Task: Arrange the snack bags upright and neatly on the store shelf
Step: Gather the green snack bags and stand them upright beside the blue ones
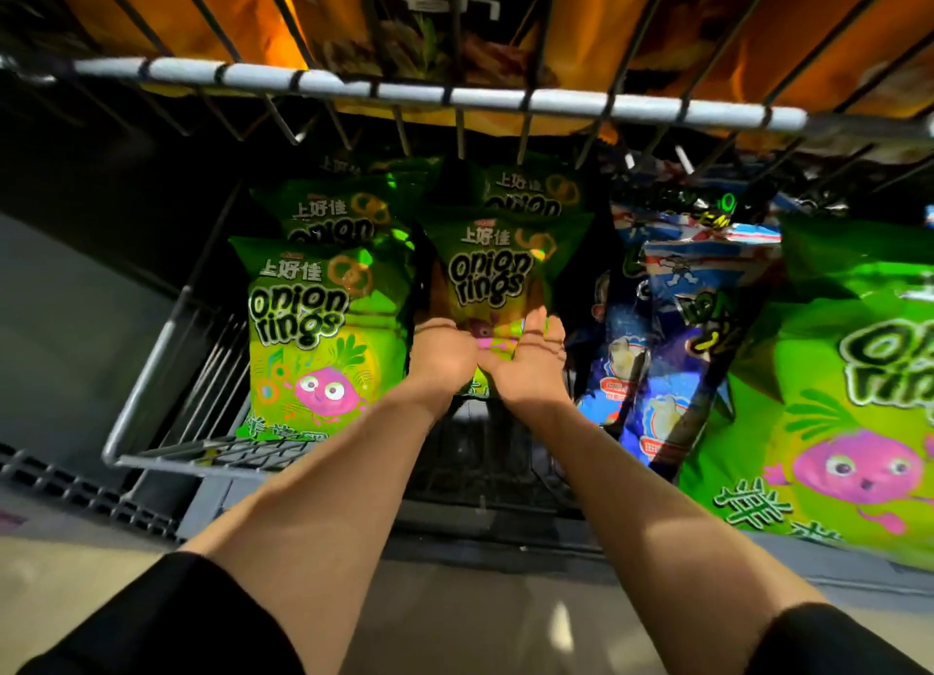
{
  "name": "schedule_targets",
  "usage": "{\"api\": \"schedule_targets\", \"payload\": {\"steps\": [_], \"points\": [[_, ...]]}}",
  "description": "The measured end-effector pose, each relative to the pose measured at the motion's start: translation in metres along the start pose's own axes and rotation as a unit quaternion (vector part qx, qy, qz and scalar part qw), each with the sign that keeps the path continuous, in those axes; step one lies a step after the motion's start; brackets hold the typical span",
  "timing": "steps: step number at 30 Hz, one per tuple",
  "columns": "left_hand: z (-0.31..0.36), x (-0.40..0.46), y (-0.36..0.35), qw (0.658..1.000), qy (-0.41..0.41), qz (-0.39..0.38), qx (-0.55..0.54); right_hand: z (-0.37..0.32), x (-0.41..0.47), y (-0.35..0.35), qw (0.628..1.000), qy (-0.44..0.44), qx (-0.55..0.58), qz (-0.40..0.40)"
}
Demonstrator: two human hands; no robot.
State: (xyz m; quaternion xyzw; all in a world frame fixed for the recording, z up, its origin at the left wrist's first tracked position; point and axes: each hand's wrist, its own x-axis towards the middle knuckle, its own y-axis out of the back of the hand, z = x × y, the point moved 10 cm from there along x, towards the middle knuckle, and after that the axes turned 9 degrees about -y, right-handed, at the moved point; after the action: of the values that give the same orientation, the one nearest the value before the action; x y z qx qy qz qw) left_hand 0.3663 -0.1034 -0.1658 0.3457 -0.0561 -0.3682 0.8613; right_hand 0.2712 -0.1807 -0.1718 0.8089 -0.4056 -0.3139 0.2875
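Two bare hands meet at the lower edge of the middle onion rings bag (493, 275), the landmark for these notes. Left hand (445, 353) is curled against the bag's lower left corner, knuckles toward the camera; it appears to grip the bag's bottom, though the fingertips are hidden. Right hand (533, 358) lies at the lower right corner, palm turned inward, fingers fairly straight and pressed to the bag's face; thumb side up. Both forearms reach in from below, black sleeves (151, 619) at the elbows.

Middle bag stands roughly upright in the wire shelf basket (151, 396), raised slightly above the basket floor as far as can be told. Directly behind it, a second green bag (530, 194) of the same kind shows only its top.

Left of the middle bag, just beside it: the front left onion rings bag (313, 341), upright, leaning a little, with another bag (328, 209) behind it.

Right of the middle bag, a dark gap, then blue snack bags (677, 351), tilted and overlapping each other. Further right, a large onion rings bag (834, 401) close to the camera, tilted, overlapping the blue ones.

Above the middle bag: a white shelf rail (429, 93) runs across, with dark wire rods under orange bags (212, 12) on the upper shelf.

Below the middle bag: pale floor (480, 624).
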Motion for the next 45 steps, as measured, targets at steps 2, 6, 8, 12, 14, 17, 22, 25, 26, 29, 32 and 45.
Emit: {"api": "schedule_targets", "payload": {"steps": [2,6,8,12,14,17,22,25,26,29,32,45], "points": [[-0.002,-0.006,0.010,0.999,0.006,0.049,-0.017,0.002,-0.003,0.003,1.000,0.002,0.026,0.011],[0.013,-0.039,0.032,0.994,-0.028,0.106,-0.031,-0.003,-0.041,0.026,0.986,0.041,0.146,0.073],[0.023,-0.061,0.043,0.985,-0.042,0.149,-0.074,-0.007,-0.076,0.037,0.981,0.072,0.157,0.093],[0.064,-0.110,0.043,0.964,-0.091,0.167,-0.186,-0.004,-0.151,0.086,0.949,0.165,0.170,0.209],[0.090,-0.134,0.029,0.948,-0.114,0.151,-0.255,0.015,-0.181,0.122,0.926,0.173,0.177,0.286],[0.127,-0.172,-0.004,0.940,-0.161,0.102,-0.282,0.055,-0.222,0.188,0.873,0.152,0.176,0.429],[0.163,-0.212,-0.056,0.938,-0.187,-0.011,-0.290,0.134,-0.221,0.254,0.869,-0.026,0.213,0.446],[0.176,-0.222,-0.076,0.940,-0.197,-0.054,-0.274,0.151,-0.194,0.254,0.921,-0.019,0.223,0.319],[0.179,-0.223,-0.082,0.938,-0.196,-0.069,-0.277,0.153,-0.188,0.251,0.933,-0.002,0.223,0.282],[0.179,-0.223,-0.093,0.941,-0.206,-0.071,-0.260,0.152,-0.176,0.231,0.952,0.018,0.238,0.191],[0.169,-0.217,-0.100,0.948,-0.178,-0.072,-0.252,0.154,-0.167,0.216,0.952,0.012,0.247,0.181],[0.138,-0.228,0.014,0.951,-0.247,0.132,-0.129,0.096,-0.205,0.162,0.935,0.030,0.266,0.233]]}}
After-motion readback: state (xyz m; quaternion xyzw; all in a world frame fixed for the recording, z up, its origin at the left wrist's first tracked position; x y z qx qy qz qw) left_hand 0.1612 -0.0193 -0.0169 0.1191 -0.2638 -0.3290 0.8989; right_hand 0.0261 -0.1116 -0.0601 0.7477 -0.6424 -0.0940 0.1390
